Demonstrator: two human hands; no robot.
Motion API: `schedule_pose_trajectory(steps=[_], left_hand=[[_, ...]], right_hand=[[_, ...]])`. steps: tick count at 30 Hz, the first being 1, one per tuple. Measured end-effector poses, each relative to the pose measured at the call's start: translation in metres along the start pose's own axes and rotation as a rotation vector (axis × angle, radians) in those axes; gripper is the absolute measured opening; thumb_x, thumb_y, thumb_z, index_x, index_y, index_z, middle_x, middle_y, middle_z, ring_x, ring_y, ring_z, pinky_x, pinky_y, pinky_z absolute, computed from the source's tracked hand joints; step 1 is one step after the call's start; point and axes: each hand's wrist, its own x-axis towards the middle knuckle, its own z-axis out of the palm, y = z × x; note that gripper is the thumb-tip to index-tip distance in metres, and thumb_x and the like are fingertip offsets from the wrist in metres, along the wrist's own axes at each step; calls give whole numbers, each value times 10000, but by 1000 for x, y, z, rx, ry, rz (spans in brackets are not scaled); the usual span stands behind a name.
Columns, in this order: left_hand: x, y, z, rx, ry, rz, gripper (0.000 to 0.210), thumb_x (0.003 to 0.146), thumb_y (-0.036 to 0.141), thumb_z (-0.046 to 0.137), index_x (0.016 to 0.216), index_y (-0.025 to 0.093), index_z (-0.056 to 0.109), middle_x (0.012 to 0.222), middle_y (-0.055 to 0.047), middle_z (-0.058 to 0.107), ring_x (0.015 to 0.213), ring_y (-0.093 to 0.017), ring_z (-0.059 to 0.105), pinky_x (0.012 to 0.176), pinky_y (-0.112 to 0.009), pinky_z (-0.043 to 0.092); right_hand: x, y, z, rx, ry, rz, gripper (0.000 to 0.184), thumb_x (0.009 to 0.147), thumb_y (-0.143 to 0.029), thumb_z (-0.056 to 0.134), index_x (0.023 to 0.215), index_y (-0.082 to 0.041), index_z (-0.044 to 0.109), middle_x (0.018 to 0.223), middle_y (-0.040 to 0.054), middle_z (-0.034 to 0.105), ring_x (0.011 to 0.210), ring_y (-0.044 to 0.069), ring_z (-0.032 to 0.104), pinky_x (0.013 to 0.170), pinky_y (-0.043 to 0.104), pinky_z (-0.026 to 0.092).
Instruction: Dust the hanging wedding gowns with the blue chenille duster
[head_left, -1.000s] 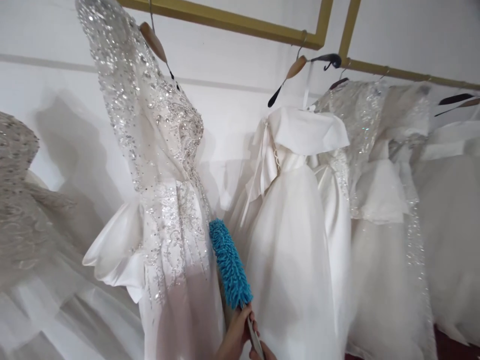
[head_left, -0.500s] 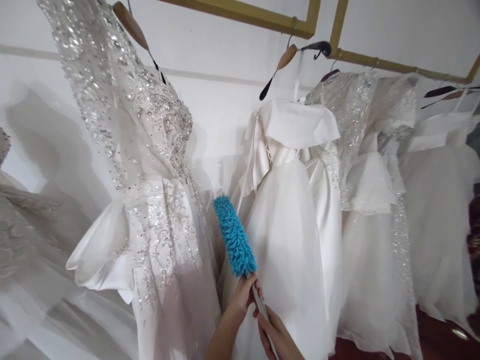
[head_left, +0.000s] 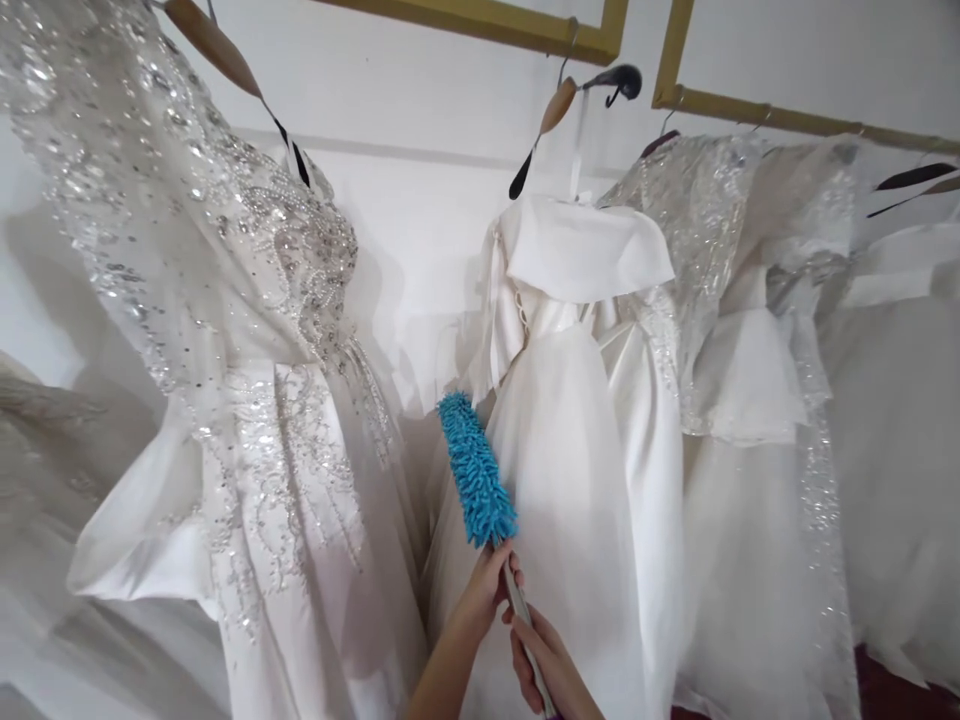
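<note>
A blue microfiber duster [head_left: 478,470] with a grey handle points up and slightly left in the lower middle of the head view. My left hand [head_left: 491,580] is closed round the handle just under the fluffy head. Lower on the same handle, my right hand [head_left: 541,655] is wrapped too. Behind the duster hangs a white off-shoulder dress [head_left: 570,440] with a laced side and a tulle skirt. To the left hangs a white gown [head_left: 285,400] covered in sequins and beads. Whether the duster touches the off-shoulder dress I cannot tell.
Gold-coloured rails [head_left: 510,25] run along the white wall [head_left: 420,230] at the top. From a wooden hanger [head_left: 559,105] hangs the off-shoulder dress. More white gowns [head_left: 757,380] hang close together at the right. Dark red floor [head_left: 892,685] shows at the lower right.
The view has come closer, and the sequinned gown sits further left in it. Both hands keep their hold on the duster, its head slightly further right in view.
</note>
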Motion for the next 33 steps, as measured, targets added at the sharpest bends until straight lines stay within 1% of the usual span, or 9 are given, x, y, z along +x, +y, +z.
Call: schedule_pose_trajectory(steps=[6,9,13,17,21,24,28,30,33], left_hand=[[-5,-47,-29,-62,95,-75,462,602,633,602,693,203,459,490,58,502,328,-71,383,313,-198,143],[-7,-68,-43,-113,178,-64,467,542,599,668,661,197,465,499,53,503,360,-72,402,330,-198,170],[-12,-72,-50,-127,235,-71,465,515,579,692,627,194,458,480,54,491,371,-76,412,338,-195,198],[-25,-35,-33,-83,157,-20,471,552,615,653,638,204,441,472,55,484,336,-79,398,298,-196,193],[-40,19,3,0,7,95,431,665,621,566,720,211,445,506,57,514,307,-81,406,263,-192,220],[-47,44,30,14,-96,161,399,700,593,556,745,214,443,514,63,507,317,-79,422,261,-183,242],[-47,44,48,16,-188,154,378,731,583,524,753,215,441,512,54,517,320,-78,406,254,-183,237],[-42,31,47,19,-193,105,391,726,596,511,732,212,436,500,46,521,310,-80,396,256,-188,219],[-34,3,38,13,-121,16,422,685,620,526,692,211,422,473,48,502,309,-81,394,277,-191,190]], right_hand=[[-6,35,-1,-39,1,147,577,615,-728,522,823,-199,426,367,-137,450,190,26,304,221,153,207],[-9,49,0,-70,10,197,582,596,-735,520,804,-200,426,373,-137,447,202,14,295,239,146,184],[-12,53,5,-97,-7,222,593,569,-737,531,788,-198,420,357,-148,420,221,12,288,251,135,181],[-19,21,13,-145,-48,141,564,625,-722,502,822,-199,427,373,-146,425,215,25,276,241,156,220],[-30,-27,14,-178,-35,-5,458,743,-636,476,881,-201,448,387,-145,405,248,35,281,265,156,230],[-38,-50,9,-174,-53,-99,393,806,-578,446,935,-206,444,349,-152,391,219,41,258,260,158,192],[-47,-54,-1,-154,-17,-106,397,816,-573,437,966,-206,430,369,-151,410,214,39,253,244,155,194],[-51,-47,-4,-157,30,-70,411,809,-586,437,960,-203,432,378,-146,419,225,36,259,252,156,195],[-55,-25,-8,-168,103,11,487,749,-656,461,930,-205,445,400,-139,422,251,34,256,264,162,184]])
